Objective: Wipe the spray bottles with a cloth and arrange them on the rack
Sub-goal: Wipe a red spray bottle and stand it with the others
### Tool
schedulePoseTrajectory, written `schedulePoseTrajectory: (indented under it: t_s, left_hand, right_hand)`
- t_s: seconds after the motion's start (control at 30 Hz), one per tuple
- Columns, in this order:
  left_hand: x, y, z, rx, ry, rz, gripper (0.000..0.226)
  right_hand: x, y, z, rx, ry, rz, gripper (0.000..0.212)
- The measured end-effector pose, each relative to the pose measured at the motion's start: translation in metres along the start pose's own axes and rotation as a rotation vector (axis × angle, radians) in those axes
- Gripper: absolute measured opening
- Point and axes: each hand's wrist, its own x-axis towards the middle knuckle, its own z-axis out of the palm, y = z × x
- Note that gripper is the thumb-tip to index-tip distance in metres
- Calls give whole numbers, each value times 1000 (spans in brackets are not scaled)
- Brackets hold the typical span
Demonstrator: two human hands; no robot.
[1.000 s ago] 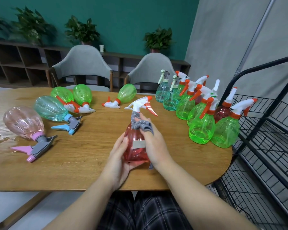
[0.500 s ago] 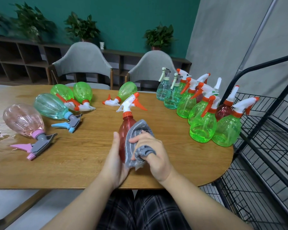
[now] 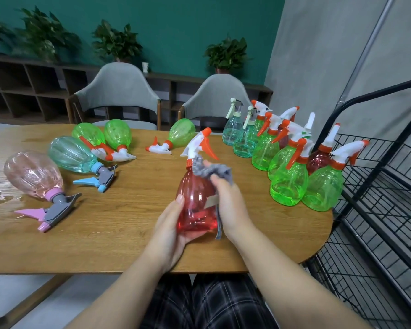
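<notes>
A red spray bottle (image 3: 196, 203) with a white and orange trigger head stands upright over the near table edge. My left hand (image 3: 170, 224) cups its base and left side. My right hand (image 3: 230, 205) holds a grey cloth (image 3: 210, 170) bunched against the bottle's neck and right shoulder; a strip of the cloth hangs down along the bottle. At the table's right end stand several upright bottles (image 3: 290, 184), mostly green. Several more lie on their sides at the left, among them a pink bottle (image 3: 33, 175) and a pale teal bottle (image 3: 73, 154). The black wire rack (image 3: 375, 210) stands to the right of the table.
The wooden table (image 3: 119, 222) has a wet patch at its far left edge. Two grey chairs (image 3: 118, 91) stand behind it, in front of a low shelf with potted plants. My legs in plaid trousers are under the near table edge.
My right hand has slid the cloth from the bottle's belly up to its neck. The bottle has tipped back to upright from its leftward lean, and my left hand now cups lower under it.
</notes>
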Motion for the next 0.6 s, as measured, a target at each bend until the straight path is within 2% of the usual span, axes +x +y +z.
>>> schedulePoseTrajectory:
  t_s: [0.07, 0.13, 0.33, 0.5, 0.53, 0.6]
  left_hand:
    - [1, 0, -1, 34, -8, 26, 44]
    - [2, -1, -3, 59, -11, 32, 42]
    - [1, 1, -1, -53, 20, -50, 55]
    - [1, 1, -5, -50, 53, -39, 86]
    - [1, 1, -3, -39, 70, -37, 94]
    - [3, 0, -2, -31, 115, -28, 95]
  right_hand:
    - [1, 10, 1, -380, -93, -209, 36]
    - [2, 19, -2, -552, -82, -337, 41]
    - [-9, 26, -8, -441, -150, -416, 36]
    - [-13, 32, -13, -300, -174, -521, 31]
    - [-15, 32, -13, -250, -176, -515, 27]
    - [-18, 28, -15, -113, -152, -442, 22]
